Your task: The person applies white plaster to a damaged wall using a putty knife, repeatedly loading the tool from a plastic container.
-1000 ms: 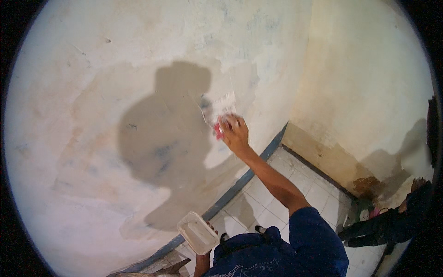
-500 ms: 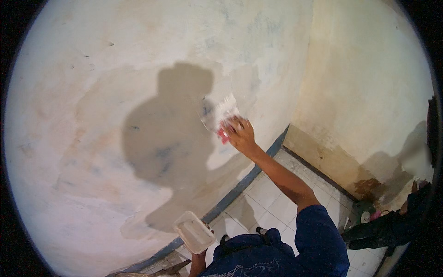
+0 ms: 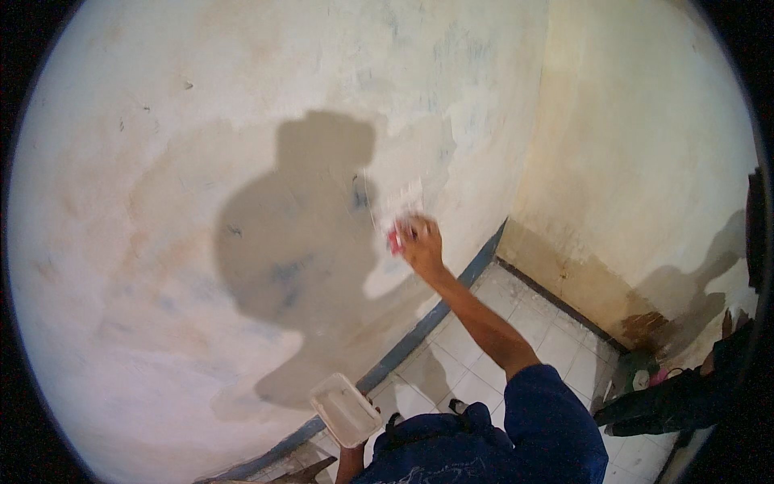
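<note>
Putty knife (image 3: 403, 200), broad pale blade with red handle (image 3: 394, 241), one: at the wall (image 3: 266, 64), right of a dark blue-grey blotch (image 3: 360, 194); blade contact not certain, motion-blurred. Right hand (image 3: 419, 238): fingers curled round the handle, a closed grip. Latest change: knife and right hand slid a little down and rightward from the blotch; judged a short stroke, the work remaining on the same patch. Left hand (image 3: 358, 448): mostly hidden behind a shallow rectangular tub (image 3: 345, 411), fingers closed on its right side; tub whitish, pale residue inside, carried low before the wall, near the blue-grey skirting strip (image 3: 411, 335). Against the earlier frame: blade shows shorter and fainter; tub nearly unmoved and in the same hold; wearer's shadow (image 3: 290, 242) almost as before. Also listed: white floor tiles (image 3: 419, 371); second person's dark trouser leg (image 3: 657, 403), lower right.
</note>
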The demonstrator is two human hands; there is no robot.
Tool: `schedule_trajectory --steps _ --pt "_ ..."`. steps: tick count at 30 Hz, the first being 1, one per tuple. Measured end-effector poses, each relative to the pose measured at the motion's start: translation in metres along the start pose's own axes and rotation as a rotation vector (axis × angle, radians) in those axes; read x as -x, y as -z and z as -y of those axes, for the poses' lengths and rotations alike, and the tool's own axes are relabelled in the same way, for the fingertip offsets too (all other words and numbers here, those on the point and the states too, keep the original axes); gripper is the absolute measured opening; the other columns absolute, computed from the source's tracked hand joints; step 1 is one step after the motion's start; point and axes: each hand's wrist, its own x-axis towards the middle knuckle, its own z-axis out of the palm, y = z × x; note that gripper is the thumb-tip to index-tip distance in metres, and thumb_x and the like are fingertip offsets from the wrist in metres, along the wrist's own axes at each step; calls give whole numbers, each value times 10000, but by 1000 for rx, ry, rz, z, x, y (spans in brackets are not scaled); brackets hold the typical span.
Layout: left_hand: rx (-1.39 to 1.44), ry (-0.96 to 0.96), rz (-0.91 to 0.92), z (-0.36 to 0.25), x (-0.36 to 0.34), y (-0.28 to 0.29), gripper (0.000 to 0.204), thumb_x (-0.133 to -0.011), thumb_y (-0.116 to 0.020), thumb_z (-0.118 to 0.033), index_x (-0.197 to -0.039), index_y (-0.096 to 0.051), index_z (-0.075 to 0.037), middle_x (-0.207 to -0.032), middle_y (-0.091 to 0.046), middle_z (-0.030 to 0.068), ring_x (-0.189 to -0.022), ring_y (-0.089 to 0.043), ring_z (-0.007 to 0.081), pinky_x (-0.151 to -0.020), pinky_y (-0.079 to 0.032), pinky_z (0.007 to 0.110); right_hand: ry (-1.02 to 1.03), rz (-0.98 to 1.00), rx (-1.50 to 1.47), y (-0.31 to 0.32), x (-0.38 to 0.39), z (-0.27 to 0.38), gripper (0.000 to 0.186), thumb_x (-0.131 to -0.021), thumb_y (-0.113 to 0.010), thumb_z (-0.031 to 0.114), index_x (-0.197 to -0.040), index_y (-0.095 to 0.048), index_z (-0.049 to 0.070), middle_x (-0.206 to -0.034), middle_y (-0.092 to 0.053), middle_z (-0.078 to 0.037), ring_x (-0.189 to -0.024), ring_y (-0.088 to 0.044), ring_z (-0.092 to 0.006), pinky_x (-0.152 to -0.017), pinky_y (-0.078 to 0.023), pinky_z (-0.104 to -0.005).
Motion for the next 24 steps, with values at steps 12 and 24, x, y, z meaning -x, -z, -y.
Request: schedule_trajectory --steps 12,24 --pt "301 34 123 -4 -4 -10 933 -724 -690 -645 -1455 -354 -172 -1392 -454 204 -1239 -482 380 -1021 -367 635 -168 -222 22 40 -85 -51 418 -704 -736 104 -1117 -678 100 -1081 -603 -79 -963 -549 -322 -753 -478 -385" --pt "393 28 245 -14 4 -64 841 -797 -647 -596 -1450 -355 -154 -1394 -438 189 -1208 -491 389 -997 -393 633 -162 -65 87 77 -27 -70 521 -705 -632 -39 -1197 -677 127 -1079 -607 -103 -923 -532 -308 -755 -465 -374"
